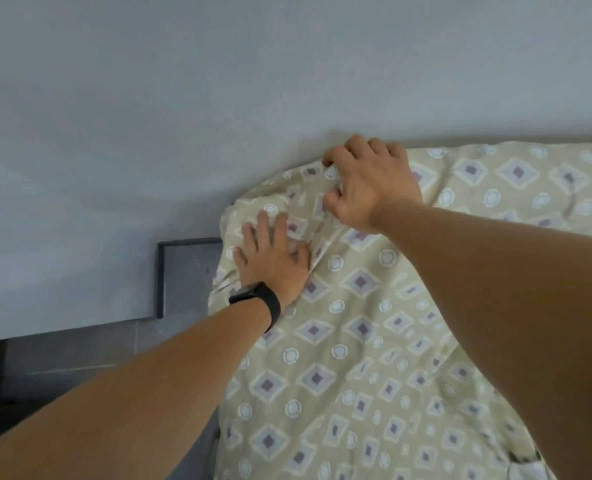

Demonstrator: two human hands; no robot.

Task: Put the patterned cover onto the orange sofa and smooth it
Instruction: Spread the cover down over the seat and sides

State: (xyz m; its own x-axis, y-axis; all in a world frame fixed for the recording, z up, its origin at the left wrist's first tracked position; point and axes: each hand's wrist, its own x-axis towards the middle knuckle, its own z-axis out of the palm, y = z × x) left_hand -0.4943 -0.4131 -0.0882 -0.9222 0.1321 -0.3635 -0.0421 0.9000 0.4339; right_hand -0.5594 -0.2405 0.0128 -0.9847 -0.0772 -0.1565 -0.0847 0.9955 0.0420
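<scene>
The cover already hid the sofa; our flat left hand pressed its corner while our right hand pinched folds there, creases remaining.

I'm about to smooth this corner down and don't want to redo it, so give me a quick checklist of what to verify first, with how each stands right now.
1. Beige cotton cover with purple diamonds and white circles lies over the seat: ok, no orange sofa fabric shows.
2. Left hand, the one with the black wristband, rests flat with fingers spread on the corner: ok.
3. Right hand has its fingers curled into the cover's top edge by the grey wall: ok.
4. Cloth between the hands is flat: not ok, folds are bunched there.
5. Cover's edge is tucked behind the back: cannot tell, hidden.
6. Far right side is smooth: not ok, creases show.
</scene>
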